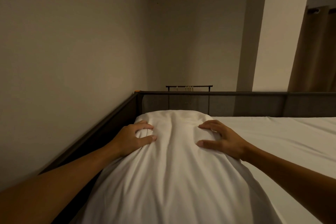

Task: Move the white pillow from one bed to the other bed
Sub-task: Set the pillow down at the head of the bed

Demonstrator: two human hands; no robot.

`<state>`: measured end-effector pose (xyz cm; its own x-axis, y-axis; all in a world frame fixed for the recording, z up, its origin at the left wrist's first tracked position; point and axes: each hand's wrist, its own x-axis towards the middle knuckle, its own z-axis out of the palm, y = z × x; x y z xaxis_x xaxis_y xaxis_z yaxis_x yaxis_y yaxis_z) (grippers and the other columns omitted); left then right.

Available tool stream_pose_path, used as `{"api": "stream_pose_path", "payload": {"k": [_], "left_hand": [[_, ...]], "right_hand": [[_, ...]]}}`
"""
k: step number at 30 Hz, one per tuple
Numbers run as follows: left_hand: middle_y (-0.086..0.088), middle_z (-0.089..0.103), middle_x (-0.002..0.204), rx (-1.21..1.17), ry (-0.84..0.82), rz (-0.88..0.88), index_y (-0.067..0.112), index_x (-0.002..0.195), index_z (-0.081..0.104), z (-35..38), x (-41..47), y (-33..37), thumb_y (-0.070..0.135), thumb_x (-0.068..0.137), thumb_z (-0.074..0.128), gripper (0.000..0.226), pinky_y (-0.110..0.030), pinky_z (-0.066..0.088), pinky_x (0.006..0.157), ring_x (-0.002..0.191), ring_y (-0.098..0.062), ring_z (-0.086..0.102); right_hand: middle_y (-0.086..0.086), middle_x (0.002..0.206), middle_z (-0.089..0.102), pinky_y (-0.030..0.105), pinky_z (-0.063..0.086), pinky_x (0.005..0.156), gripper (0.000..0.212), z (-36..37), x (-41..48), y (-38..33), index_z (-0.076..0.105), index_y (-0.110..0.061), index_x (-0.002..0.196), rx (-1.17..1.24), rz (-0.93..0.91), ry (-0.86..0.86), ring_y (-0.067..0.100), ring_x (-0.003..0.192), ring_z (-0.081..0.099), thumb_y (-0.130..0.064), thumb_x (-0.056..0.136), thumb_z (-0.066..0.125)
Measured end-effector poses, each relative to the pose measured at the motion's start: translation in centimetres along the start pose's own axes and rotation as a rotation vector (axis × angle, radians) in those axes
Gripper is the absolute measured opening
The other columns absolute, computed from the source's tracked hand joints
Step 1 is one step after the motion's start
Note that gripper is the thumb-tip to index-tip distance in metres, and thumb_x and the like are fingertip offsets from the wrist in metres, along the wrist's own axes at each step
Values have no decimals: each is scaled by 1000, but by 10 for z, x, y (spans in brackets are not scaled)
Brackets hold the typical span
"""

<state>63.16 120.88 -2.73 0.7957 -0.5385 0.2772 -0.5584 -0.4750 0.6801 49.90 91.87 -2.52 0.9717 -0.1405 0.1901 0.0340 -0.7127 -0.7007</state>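
A long white pillow [174,165] lies lengthwise on the bed's white mattress [283,143], close to the left rail and reaching toward the far rail. My left hand [133,138] grips the pillow's left side, fingers curled into the bunched fabric. My right hand [221,139] clamps the pillow's right side, thumb and fingers pressing into it. Both forearms stretch forward from the bottom corners of the view. The pillow's near end runs out of the frame at the bottom.
A dark metal bed rail [209,94] with mesh panels runs along the far end and down the left side beside the wall [63,60]. Behind it stand a clothes rack [189,87] with several hangers, a pillar and a brown curtain [314,51].
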Motion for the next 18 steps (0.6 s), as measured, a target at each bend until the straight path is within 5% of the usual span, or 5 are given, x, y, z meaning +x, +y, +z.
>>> {"api": "stream_pose_path", "payload": {"k": [4,7,10,14,18], "left_hand": [[5,38,153,97,-100,-35,50,133,43,-6,-1,-5,82,55,57,85,-31,34,110,136,-14,40],[4,34,155,276,-156,-99,51,146,15,-16,8,-3,84,69,38,86,-36,32,112,139,-20,38],[-1,29,158,389,-80,-209,41,149,15,-20,25,-5,71,85,28,72,-37,29,112,142,-27,34],[-7,19,161,271,-121,-397,25,152,10,-10,46,-8,73,83,32,87,-41,24,114,145,-31,24],[-13,33,155,207,-92,-356,17,150,20,6,51,-14,53,91,45,74,-39,33,109,136,-34,39]], "right_hand": [[-7,143,41,38,37,105,88,-6,2,2,49,-40,129,-2,84,-64,15,121,44,-79,51,59],[3,144,43,43,40,102,83,-10,7,11,35,-40,140,-12,189,-27,22,118,48,-78,68,45],[9,155,28,54,37,104,80,-11,17,21,19,-42,146,5,349,83,36,133,39,-75,74,32],[9,158,22,54,33,106,80,1,28,22,5,-36,149,175,507,94,39,137,35,-70,82,32],[10,153,33,48,36,107,66,14,33,32,15,-25,148,57,516,47,36,131,42,-53,92,38]]}}
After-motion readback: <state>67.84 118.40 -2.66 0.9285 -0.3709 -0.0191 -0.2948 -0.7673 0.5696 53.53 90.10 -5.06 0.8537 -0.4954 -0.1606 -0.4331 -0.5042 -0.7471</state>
